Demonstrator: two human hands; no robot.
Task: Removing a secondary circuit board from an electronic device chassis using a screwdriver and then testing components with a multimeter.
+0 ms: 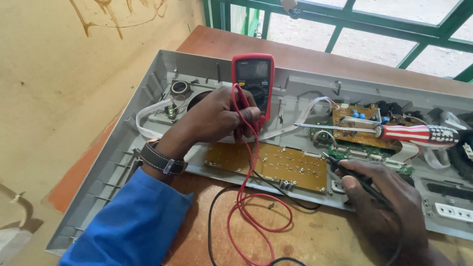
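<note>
My left hand (217, 117) rests against a red and black multimeter (253, 79) that stands in an opened grey plastic casing (123, 143). Its fingers pinch the red test lead (246, 197) beside the meter's dial. My right hand (389, 207) grips a black probe (345, 167) like a pen, with the tip touching a green circuit board (364, 153) at the casing's front edge. A long yellow-brown circuit board (276, 165) lies between the two hands. A dark strap watch sits on my left wrist above a blue sleeve.
A screwdriver (379, 130) with a striped and starred handle lies across a brown circuit board (357, 123) at the right. White ribbon cables, a small speaker ring (180, 87) and black parts lie inside the casing. The wooden table (320, 236) meets a yellowish wall at left; green window bars stand behind.
</note>
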